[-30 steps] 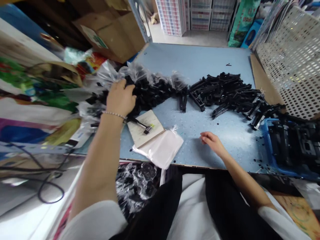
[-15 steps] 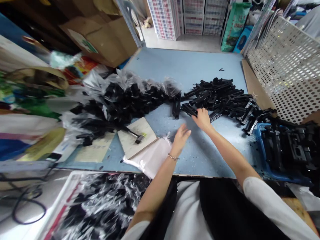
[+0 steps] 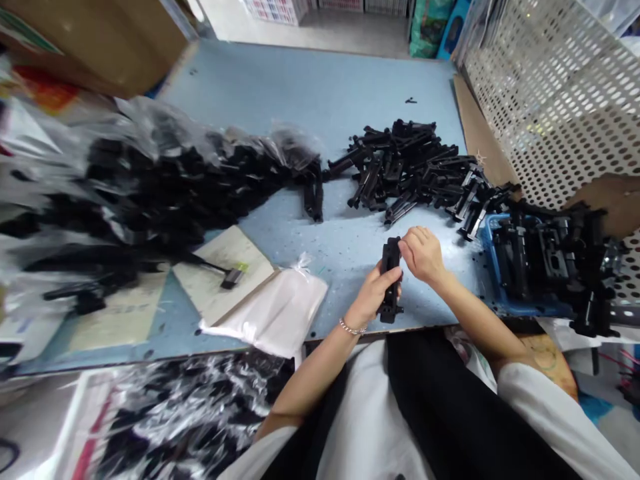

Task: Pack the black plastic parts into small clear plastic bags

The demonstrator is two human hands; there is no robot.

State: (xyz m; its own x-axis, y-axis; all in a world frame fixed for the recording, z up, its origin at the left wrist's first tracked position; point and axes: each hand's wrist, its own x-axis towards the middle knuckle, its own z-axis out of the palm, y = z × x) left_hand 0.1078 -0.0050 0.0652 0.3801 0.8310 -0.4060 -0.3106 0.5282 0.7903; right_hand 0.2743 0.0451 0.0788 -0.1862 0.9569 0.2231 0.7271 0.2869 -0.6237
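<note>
Both hands hold one long black plastic part [image 3: 390, 280] upright over the near edge of the blue table [image 3: 320, 87]. My left hand [image 3: 373, 297] is wrapped round its lower half, with a bracelet at the wrist. My right hand [image 3: 423, 255] pinches its top end with closed fingers. A loose pile of the same black parts [image 3: 410, 167] lies just beyond the hands. A stack of empty clear bags [image 3: 273, 313] lies to the left of my left hand.
Bagged black parts [image 3: 165, 180] are heaped across the left of the table. A blue bin [image 3: 545, 267] full of black parts sits at the right, below a perforated white panel [image 3: 550, 93]. More bagged parts [image 3: 190, 413] lie in a tray by my left knee.
My left hand left the bagged heap and came to the middle. My right hand reached into the loose pile, took one black part and brought it near; now both hands hold it.
</note>
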